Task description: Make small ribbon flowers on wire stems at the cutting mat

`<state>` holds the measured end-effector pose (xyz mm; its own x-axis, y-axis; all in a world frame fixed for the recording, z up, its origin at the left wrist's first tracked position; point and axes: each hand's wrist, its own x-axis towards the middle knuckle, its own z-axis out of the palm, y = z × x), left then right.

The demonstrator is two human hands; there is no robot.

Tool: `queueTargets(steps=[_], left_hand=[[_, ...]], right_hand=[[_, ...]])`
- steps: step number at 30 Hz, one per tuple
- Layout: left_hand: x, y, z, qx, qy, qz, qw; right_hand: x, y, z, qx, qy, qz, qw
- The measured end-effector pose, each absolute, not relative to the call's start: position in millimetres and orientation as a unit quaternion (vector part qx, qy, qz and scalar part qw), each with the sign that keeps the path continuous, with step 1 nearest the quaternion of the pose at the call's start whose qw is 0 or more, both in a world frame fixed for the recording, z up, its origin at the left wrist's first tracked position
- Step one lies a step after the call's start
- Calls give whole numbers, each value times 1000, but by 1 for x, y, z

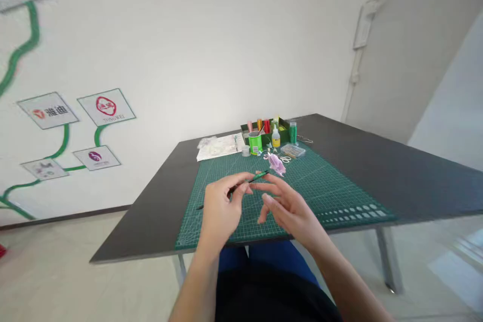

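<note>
My left hand (222, 206) pinches a thin green stem (258, 177) between thumb and fingers, above the green cutting mat (332, 191). A pink-purple flower (277, 164) sits at the far end of the stem, over the mat. Just to the right, my right hand (287, 206) hovers with its fingers spread and loosely curled, its fingertips close to the stem. I cannot tell if they touch it. The stem's near end shows as a dark tip left of my left hand.
A dark table (396, 171) carries the mat. At its far side stand a green tray of thread spools (269, 128), a green cup (255, 142), a small glue bottle (276, 138), a green bottle (293, 132), a clear box (293, 150) and white papers (219, 147).
</note>
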<state>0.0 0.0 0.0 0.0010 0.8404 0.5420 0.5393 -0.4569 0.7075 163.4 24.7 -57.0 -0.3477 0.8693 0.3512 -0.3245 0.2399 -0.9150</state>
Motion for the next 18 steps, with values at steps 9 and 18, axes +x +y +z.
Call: queueTargets(steps=[9,18], left_hand=[[-2,1,-4,693,496,502,145],[3,-6,1,735,458,486,117]], right_hand=[[155,13,-48,-291,-599,529,527],[159,7,-53,-257,-556,566,552]])
